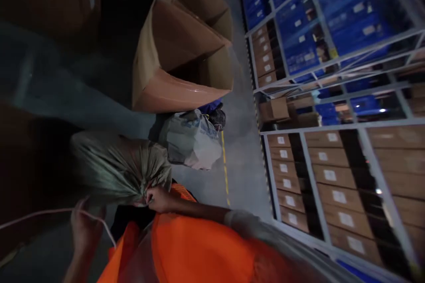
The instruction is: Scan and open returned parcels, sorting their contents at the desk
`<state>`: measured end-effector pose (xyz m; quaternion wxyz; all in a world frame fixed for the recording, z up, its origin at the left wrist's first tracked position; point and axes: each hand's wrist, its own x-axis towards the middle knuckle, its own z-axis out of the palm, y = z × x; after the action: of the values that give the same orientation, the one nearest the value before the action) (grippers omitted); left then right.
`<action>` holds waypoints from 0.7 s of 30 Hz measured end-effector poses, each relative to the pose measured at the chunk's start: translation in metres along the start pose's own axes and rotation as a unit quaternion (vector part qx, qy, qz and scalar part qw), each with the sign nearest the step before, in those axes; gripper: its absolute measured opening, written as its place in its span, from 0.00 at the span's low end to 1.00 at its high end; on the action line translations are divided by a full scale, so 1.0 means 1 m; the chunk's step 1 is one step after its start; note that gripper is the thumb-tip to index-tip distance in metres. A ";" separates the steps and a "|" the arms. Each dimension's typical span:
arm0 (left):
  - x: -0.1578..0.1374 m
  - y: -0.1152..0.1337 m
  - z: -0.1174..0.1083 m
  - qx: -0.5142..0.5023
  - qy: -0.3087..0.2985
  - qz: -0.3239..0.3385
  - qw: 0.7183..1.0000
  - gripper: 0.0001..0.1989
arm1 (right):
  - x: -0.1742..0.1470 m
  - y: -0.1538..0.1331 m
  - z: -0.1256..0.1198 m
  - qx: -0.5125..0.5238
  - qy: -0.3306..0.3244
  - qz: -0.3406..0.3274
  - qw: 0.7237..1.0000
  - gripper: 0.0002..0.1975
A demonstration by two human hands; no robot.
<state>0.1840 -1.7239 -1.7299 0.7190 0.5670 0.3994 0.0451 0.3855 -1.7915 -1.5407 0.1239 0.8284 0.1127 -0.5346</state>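
Note:
A stuffed grey-green sack (122, 163) lies left of centre, its mouth gathered into tight folds. My right hand (158, 199) is closed around that bunched neck, close to my orange vest. Lower left, my left hand (86, 225) is raised with a thin pale pink string (40, 213) running across its fingers. The string hangs in a loop from this hand toward the vest, and its other end leaves the view at the left edge. Blur softens the left fingers, but they look bent around the string. A gap separates the left hand from the sack.
Large open cardboard boxes (181, 93) stand beyond the sack. A whitish filled bag (194, 139) sits beside them, with a black bag (218, 117) against it. Racks with brown cartons (330, 174) and blue bins (295, 26) line the right side. Yellow tape (225, 168) marks the floor.

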 end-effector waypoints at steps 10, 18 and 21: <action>0.002 0.117 0.125 0.251 -0.406 0.274 0.835 0.16 | -0.091 0.066 0.009 0.069 0.024 -0.066 0.995 0.11; -0.055 0.225 0.179 0.297 -0.401 0.340 0.797 0.13 | -0.191 0.151 -0.022 0.146 0.118 -0.147 0.971 0.11; -0.063 0.276 0.223 0.306 -0.411 0.376 0.772 0.11 | -0.223 0.191 -0.035 0.177 0.192 -0.149 0.954 0.10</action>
<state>0.3882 -1.8326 -1.4537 0.5286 0.8265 -0.1869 -0.0504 0.3861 -1.9723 -1.3068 -0.1297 0.8977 0.1598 -0.3895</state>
